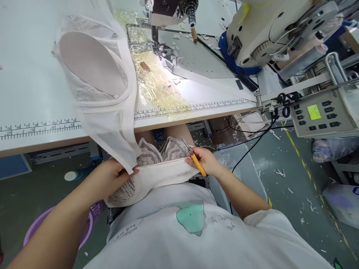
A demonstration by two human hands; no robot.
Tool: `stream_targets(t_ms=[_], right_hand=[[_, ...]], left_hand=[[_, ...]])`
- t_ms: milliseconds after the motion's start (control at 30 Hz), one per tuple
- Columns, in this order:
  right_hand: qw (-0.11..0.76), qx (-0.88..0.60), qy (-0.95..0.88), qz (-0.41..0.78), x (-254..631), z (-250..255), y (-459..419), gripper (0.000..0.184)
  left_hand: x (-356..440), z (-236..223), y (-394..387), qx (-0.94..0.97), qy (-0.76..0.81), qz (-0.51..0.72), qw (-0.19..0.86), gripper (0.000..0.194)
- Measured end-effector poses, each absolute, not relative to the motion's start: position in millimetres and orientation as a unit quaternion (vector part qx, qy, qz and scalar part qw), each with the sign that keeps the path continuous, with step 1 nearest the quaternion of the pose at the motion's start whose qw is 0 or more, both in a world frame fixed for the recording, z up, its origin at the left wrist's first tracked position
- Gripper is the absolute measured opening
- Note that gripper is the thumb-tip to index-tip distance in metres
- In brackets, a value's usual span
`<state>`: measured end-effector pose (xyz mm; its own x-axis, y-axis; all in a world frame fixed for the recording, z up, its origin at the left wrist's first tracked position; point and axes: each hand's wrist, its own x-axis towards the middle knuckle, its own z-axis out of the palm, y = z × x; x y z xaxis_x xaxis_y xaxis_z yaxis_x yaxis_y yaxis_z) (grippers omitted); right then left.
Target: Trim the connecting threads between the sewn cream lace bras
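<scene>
A white bra (92, 63) lies over the table's front edge, cup on the tabletop, its lower strip hanging to my left hand (119, 175). My left fingers are closed on the strip's end and on the upper edge of a white lace bra (165, 173) across my lap. Whether the two pieces are joined, I cannot tell. Closed around yellow-handled thread snips (198, 164), my right hand (207, 160) also pinches the lap bra's right end. The metal tips of the snips point up and left, above the lace.
A sewing machine (252, 33) stands at the back right, with fabric scraps near its needle. A printed ruler (196, 107) runs along the table edge. A control panel (322, 112) hangs right. Below are a purple basket (33, 229) and a clear plastic bin (252, 168).
</scene>
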<state>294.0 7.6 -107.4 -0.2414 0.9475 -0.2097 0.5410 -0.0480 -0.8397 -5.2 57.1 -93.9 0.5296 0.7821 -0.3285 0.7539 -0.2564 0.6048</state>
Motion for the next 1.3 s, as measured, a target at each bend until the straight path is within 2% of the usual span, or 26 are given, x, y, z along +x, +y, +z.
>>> stream_targets(t_ms=[200, 367, 533, 700, 833, 967, 1133, 1300], right_hand=[[0.213, -0.519, -0.672, 0.484, 298, -116, 13, 0.032], [0.224, -0.491, -0.693, 0.477, 298, -115, 16, 0.027], [0.254, -0.477, -0.709, 0.453, 301, -107, 9, 0.024], [0.264, -0.461, -0.732, 0.428, 304, -92, -6, 0.029], [0.267, -0.424, -0.739, 0.450, 305, -83, -15, 0.022], [0.320, -0.395, -0.714, 0.482, 301, -80, -23, 0.010], [0.387, -0.434, -0.626, 0.520, 291, -89, -36, 0.023], [0.394, -0.456, -0.627, 0.494, 291, -94, -38, 0.024]], left_hand=[[-13, -93, 44, 0.801, 0.468, 0.091, 0.363, 0.025], [-11, -89, 39, 0.815, 0.437, 0.132, 0.356, 0.017], [-10, -76, 26, 0.839, 0.411, 0.111, 0.339, 0.015], [-6, -62, 4, 0.867, 0.442, 0.116, 0.200, 0.022], [-6, -52, -8, 0.890, 0.407, 0.158, 0.133, 0.019], [-8, -53, -16, 0.898, 0.390, 0.160, 0.128, 0.017], [-8, -55, -19, 0.896, 0.375, 0.182, 0.154, 0.018], [-13, -58, -20, 0.888, 0.381, 0.193, 0.173, 0.022]])
